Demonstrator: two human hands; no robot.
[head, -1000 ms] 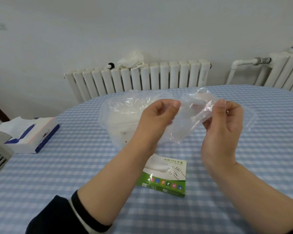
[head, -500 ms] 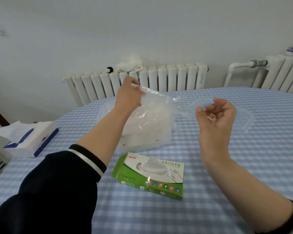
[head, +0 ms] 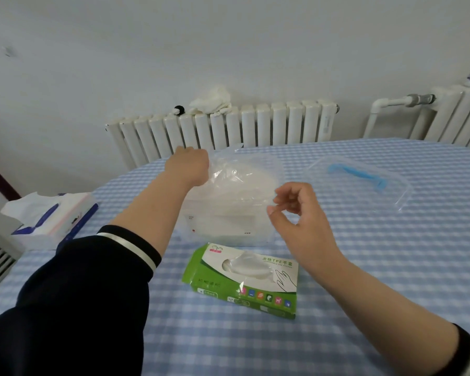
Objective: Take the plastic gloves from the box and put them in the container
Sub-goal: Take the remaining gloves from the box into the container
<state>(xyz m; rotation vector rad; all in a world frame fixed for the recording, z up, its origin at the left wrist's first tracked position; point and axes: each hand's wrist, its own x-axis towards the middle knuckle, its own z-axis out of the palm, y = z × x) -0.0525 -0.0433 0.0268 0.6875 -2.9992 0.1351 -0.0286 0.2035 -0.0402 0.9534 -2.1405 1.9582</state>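
A green and white glove box (head: pixel 244 278) lies on the checked tablecloth in front of me, a clear glove showing in its opening. Behind it stands a translucent container (head: pixel 223 223) with several plastic gloves piled inside. My left hand (head: pixel 190 165) reaches over the container's far left rim and grips a clear plastic glove (head: pixel 244 169), which drapes over the open top. My right hand (head: pixel 296 210) hovers at the container's right side, fingers loosely curled and apart, holding nothing.
The container's clear lid (head: pixel 364 191) with a blue handle lies to the right on the table (head: pixel 391 267). A tissue box (head: pixel 49 218) sits at the left edge. White radiators (head: pixel 228 126) line the wall behind, with a cloth (head: pixel 209 101) on top of one.
Both hands held the glove stretched between them. My right hand let go and sank to the right of the container, while my left hand carried the glove back over it.
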